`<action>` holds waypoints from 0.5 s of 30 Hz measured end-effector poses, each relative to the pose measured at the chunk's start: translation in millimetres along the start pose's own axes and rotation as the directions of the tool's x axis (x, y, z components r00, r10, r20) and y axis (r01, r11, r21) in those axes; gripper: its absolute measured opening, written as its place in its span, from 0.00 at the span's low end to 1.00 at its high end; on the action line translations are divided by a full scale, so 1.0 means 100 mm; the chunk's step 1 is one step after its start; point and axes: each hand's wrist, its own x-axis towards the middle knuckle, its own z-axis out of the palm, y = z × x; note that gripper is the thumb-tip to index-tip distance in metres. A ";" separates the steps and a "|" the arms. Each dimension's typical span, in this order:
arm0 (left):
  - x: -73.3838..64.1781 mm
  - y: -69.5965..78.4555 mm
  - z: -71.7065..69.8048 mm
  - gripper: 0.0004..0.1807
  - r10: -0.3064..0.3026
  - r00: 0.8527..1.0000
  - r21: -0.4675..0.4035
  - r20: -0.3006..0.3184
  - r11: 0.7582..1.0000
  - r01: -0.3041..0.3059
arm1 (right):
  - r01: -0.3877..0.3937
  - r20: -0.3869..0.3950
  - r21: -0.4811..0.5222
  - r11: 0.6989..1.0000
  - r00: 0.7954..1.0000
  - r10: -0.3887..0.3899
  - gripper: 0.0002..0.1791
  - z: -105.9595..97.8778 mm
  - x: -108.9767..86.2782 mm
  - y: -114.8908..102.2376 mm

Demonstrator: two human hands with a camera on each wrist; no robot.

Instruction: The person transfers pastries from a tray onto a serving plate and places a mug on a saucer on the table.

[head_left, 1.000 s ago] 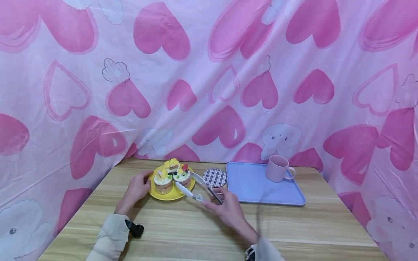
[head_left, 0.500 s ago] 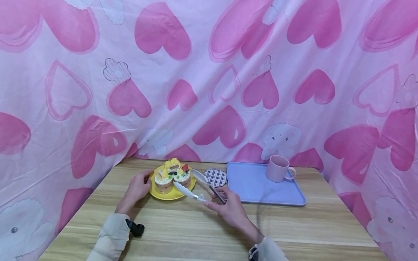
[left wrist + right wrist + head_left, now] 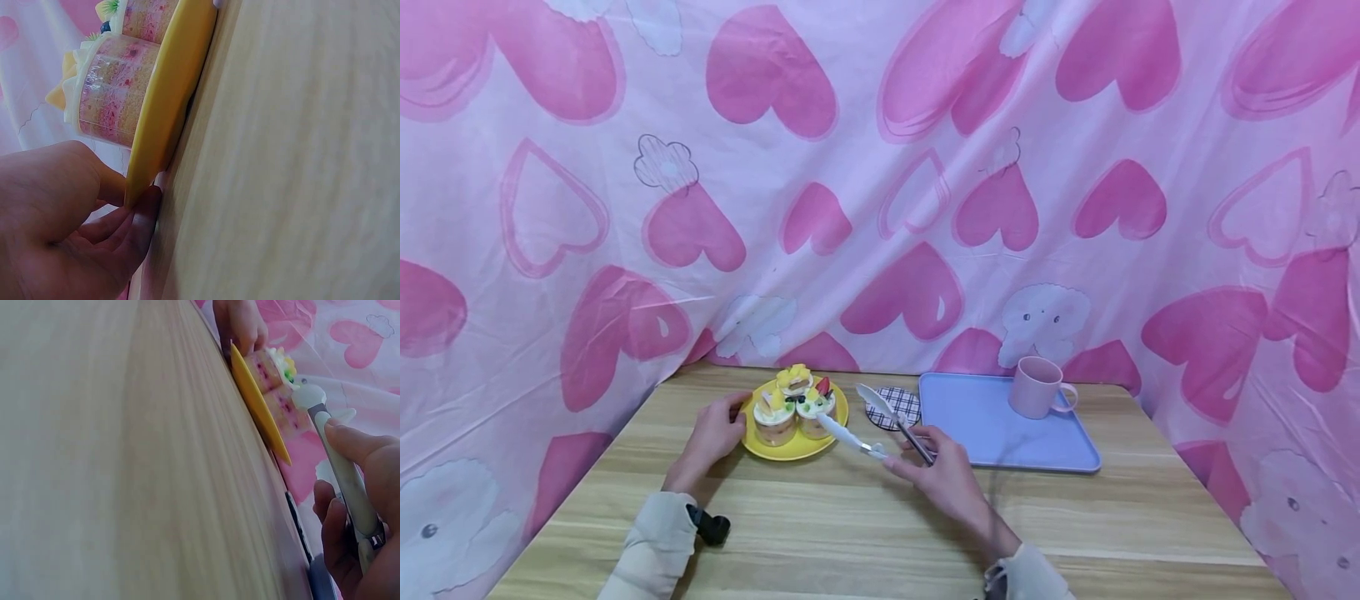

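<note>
Three clear cups of layered cake, topped with cream and fruit, stand on a yellow plate [image 3: 786, 454]. One is the front left cake cup [image 3: 775, 427], another the right cake cup [image 3: 815, 407] with a strawberry, and behind is the back cake cup [image 3: 796, 381]. My left hand [image 3: 713, 432] pinches the plate's left rim, thumb above and fingers below in the left wrist view. In my right hand [image 3: 942, 477] is a pair of tongs [image 3: 344, 475] with pale tips. Their arms stand apart, with nothing between them, just right of the plate; one tip overlaps the right cup in the head view.
A checked round coaster [image 3: 891, 408] lies behind the tongs. To its right is a blue tray [image 3: 1015, 446] bearing a pink mug [image 3: 1036, 388]. The wooden table [image 3: 820, 533] ends at a pink heart-patterned curtain [image 3: 880, 167].
My right hand has drawn the tongs to the right, away from the cake cups, and their arms have spread a little. My left hand stays on the plate's rim.
</note>
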 end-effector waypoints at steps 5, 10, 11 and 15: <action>0.00 -0.03 0.00 0.28 0.014 1.000 0.007 -0.008 1.000 -0.014 | -0.007 -0.014 0.011 1.000 1.000 0.007 0.38 -0.07 -0.01 0.04; 0.00 -0.02 0.00 0.28 -0.006 1.000 -0.002 0.005 1.000 0.006 | -0.011 -0.036 0.035 0.999 0.999 0.012 0.38 -0.14 -0.02 0.07; 0.00 -0.01 0.00 0.29 -0.010 1.000 -0.004 0.007 1.000 0.010 | -0.011 -0.041 0.039 0.999 0.999 0.013 0.38 -0.16 -0.02 0.08; 0.01 0.00 -0.01 0.29 -0.021 1.000 -0.006 0.015 1.000 0.022 | -0.023 -0.067 0.029 0.999 0.997 0.025 0.38 -0.23 -0.06 0.11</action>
